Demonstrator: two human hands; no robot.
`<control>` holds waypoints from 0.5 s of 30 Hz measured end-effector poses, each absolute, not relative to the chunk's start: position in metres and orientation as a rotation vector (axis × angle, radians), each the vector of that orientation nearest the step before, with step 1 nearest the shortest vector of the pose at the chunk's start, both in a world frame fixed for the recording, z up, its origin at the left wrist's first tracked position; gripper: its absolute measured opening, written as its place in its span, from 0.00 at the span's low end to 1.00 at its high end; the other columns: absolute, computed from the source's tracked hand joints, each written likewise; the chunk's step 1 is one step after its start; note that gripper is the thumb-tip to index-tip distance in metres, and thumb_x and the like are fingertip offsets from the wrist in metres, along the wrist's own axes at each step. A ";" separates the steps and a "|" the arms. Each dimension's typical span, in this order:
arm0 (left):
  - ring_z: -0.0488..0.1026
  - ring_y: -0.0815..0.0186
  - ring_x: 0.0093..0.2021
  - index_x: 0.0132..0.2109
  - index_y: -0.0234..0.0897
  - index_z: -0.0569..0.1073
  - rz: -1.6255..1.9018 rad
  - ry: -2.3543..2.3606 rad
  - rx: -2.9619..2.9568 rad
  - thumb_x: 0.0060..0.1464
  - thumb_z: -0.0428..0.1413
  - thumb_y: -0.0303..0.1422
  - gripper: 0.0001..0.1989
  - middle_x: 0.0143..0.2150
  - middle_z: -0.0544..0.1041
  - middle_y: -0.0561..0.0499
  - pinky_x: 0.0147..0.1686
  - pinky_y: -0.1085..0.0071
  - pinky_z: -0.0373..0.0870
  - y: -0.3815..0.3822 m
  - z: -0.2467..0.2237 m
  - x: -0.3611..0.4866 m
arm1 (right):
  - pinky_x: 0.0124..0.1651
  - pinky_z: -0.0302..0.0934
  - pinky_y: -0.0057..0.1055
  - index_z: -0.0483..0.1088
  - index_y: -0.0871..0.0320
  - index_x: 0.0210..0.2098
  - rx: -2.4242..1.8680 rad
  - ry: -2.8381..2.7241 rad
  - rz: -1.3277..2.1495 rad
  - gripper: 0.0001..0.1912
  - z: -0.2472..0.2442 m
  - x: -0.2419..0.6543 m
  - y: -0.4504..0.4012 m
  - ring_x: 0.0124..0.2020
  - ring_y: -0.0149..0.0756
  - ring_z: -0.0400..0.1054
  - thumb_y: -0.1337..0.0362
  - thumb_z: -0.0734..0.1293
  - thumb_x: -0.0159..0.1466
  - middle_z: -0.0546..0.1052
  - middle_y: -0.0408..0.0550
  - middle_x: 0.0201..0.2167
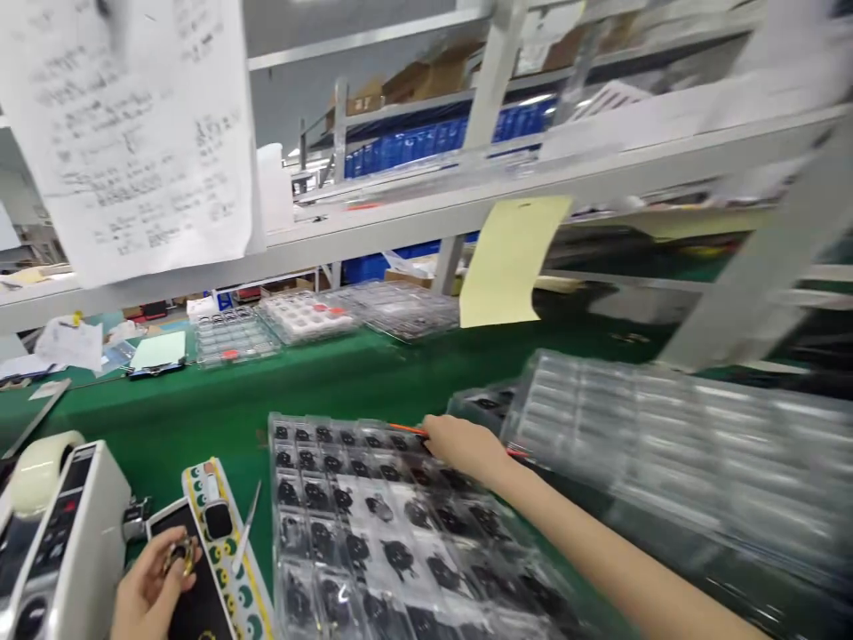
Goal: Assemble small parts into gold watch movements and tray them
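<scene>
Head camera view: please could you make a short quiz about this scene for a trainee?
1. True or false: the right hand is over the clear plastic tray of black parts.
2. Which machine stands beside the left hand, which holds a small metal part? A) a tape dispenser B) a drill C) a kettle
3. Fill in the word: the paper sheet hanging from the white shelf is pale ____.

Key: 1 true; 2 A; 3 yellow.
</scene>
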State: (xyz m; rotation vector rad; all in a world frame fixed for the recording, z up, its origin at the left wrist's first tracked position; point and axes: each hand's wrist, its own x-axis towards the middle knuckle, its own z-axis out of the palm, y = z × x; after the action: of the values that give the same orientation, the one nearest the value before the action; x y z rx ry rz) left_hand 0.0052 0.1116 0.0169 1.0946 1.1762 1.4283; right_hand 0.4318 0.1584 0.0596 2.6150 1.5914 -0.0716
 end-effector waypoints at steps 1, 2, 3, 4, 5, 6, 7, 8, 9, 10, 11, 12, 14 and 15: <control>0.82 0.52 0.40 0.40 0.36 0.80 1.440 1.165 1.099 0.36 0.70 0.51 0.28 0.40 0.83 0.43 0.35 0.67 0.80 0.113 0.018 0.005 | 0.46 0.70 0.39 0.72 0.63 0.43 2.623 1.597 -0.041 0.11 0.059 0.430 0.158 0.42 0.36 0.73 0.61 0.66 0.68 0.76 0.49 0.42; 0.81 0.52 0.41 0.41 0.35 0.80 1.452 1.149 1.104 0.36 0.70 0.51 0.28 0.41 0.83 0.42 0.35 0.66 0.80 0.113 0.019 0.005 | 0.45 0.70 0.38 0.72 0.63 0.42 2.635 1.604 -0.004 0.10 0.058 0.427 0.158 0.40 0.35 0.73 0.61 0.66 0.68 0.77 0.48 0.40; 0.81 0.52 0.41 0.41 0.35 0.80 1.461 1.128 1.109 0.37 0.69 0.51 0.28 0.41 0.83 0.42 0.36 0.66 0.80 0.113 0.020 0.005 | 0.43 0.70 0.37 0.72 0.63 0.41 2.649 1.613 0.039 0.10 0.058 0.423 0.157 0.39 0.34 0.73 0.61 0.66 0.68 0.77 0.47 0.39; 0.81 0.52 0.41 0.41 0.35 0.80 1.462 1.100 1.111 0.37 0.69 0.50 0.28 0.41 0.83 0.42 0.36 0.66 0.79 0.112 0.022 0.005 | 0.41 0.70 0.36 0.72 0.63 0.39 2.664 1.630 0.089 0.09 0.059 0.418 0.155 0.37 0.34 0.73 0.62 0.65 0.69 0.77 0.47 0.37; 0.81 0.52 0.41 0.43 0.35 0.79 1.454 1.066 1.107 0.38 0.69 0.50 0.28 0.41 0.83 0.42 0.37 0.67 0.79 0.110 0.024 0.006 | 0.39 0.69 0.34 0.72 0.64 0.38 2.677 1.661 0.144 0.09 0.061 0.412 0.153 0.35 0.34 0.73 0.63 0.64 0.69 0.77 0.48 0.36; 0.81 0.53 0.41 0.44 0.35 0.79 1.436 1.031 1.096 0.38 0.70 0.49 0.29 0.41 0.83 0.42 0.37 0.67 0.79 0.108 0.026 0.007 | 0.35 0.67 0.32 0.73 0.64 0.37 2.681 1.713 0.200 0.10 0.063 0.403 0.150 0.33 0.34 0.73 0.65 0.62 0.70 0.77 0.49 0.35; 0.81 0.54 0.41 0.47 0.36 0.78 1.409 0.999 1.077 0.38 0.70 0.48 0.30 0.41 0.83 0.42 0.38 0.67 0.78 0.106 0.029 0.008 | 0.31 0.65 0.30 0.73 0.64 0.37 2.671 1.791 0.254 0.11 0.066 0.392 0.147 0.31 0.34 0.73 0.67 0.60 0.70 0.77 0.51 0.35; 0.81 0.54 0.41 0.48 0.37 0.78 1.373 0.971 1.053 0.39 0.70 0.48 0.31 0.40 0.83 0.43 0.39 0.67 0.78 0.103 0.033 0.009 | 0.27 0.63 0.29 0.74 0.64 0.37 2.644 1.894 0.305 0.12 0.069 0.379 0.143 0.29 0.35 0.73 0.68 0.59 0.70 0.77 0.52 0.36; 0.81 0.55 0.41 0.50 0.38 0.77 1.329 0.948 1.031 0.39 0.70 0.47 0.31 0.40 0.83 0.44 0.40 0.66 0.77 0.101 0.037 0.010 | 0.25 0.60 0.29 0.75 0.64 0.39 2.595 2.016 0.354 0.13 0.071 0.364 0.138 0.28 0.35 0.73 0.69 0.58 0.69 0.77 0.53 0.36; 0.81 0.56 0.42 0.49 0.38 0.77 1.270 0.928 1.022 0.40 0.70 0.46 0.30 0.40 0.83 0.45 0.42 0.66 0.77 0.098 0.041 0.012 | 0.23 0.59 0.28 0.75 0.63 0.40 2.526 2.151 0.399 0.14 0.073 0.348 0.133 0.28 0.35 0.74 0.69 0.58 0.69 0.78 0.52 0.37; 0.81 0.56 0.43 0.47 0.38 0.78 1.203 0.911 1.024 0.41 0.70 0.46 0.27 0.41 0.83 0.45 0.43 0.66 0.76 0.096 0.045 0.013 | 0.24 0.60 0.28 0.75 0.61 0.42 2.439 2.290 0.445 0.14 0.075 0.332 0.128 0.28 0.35 0.74 0.69 0.58 0.68 0.78 0.51 0.38; 0.80 0.56 0.44 0.44 0.38 0.80 1.137 0.891 1.031 0.41 0.69 0.47 0.25 0.41 0.82 0.46 0.45 0.66 0.76 0.094 0.050 0.015 | 0.25 0.61 0.27 0.75 0.60 0.44 2.335 2.427 0.490 0.14 0.075 0.314 0.122 0.30 0.35 0.74 0.70 0.58 0.67 0.78 0.51 0.39; 0.79 0.56 0.45 0.37 0.35 0.81 1.022 0.847 1.046 0.41 0.69 0.49 0.23 0.41 0.81 0.45 0.48 0.65 0.75 0.090 0.058 0.018 | 0.31 0.65 0.27 0.74 0.59 0.47 2.099 2.678 0.568 0.16 0.074 0.281 0.108 0.34 0.36 0.75 0.72 0.59 0.65 0.78 0.51 0.40; 0.79 0.55 0.45 0.35 0.34 0.81 0.979 0.827 1.044 0.40 0.68 0.50 0.23 0.42 0.81 0.45 0.49 0.64 0.74 0.088 0.061 0.020 | 0.34 0.66 0.27 0.74 0.59 0.49 1.982 2.778 0.587 0.18 0.073 0.265 0.101 0.36 0.36 0.75 0.73 0.58 0.64 0.78 0.51 0.40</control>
State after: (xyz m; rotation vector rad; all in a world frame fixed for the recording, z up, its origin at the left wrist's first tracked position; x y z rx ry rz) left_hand 0.0203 0.0881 0.0613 1.0444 0.8266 0.9794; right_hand 0.2654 0.1009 0.0729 1.9823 2.7779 0.5873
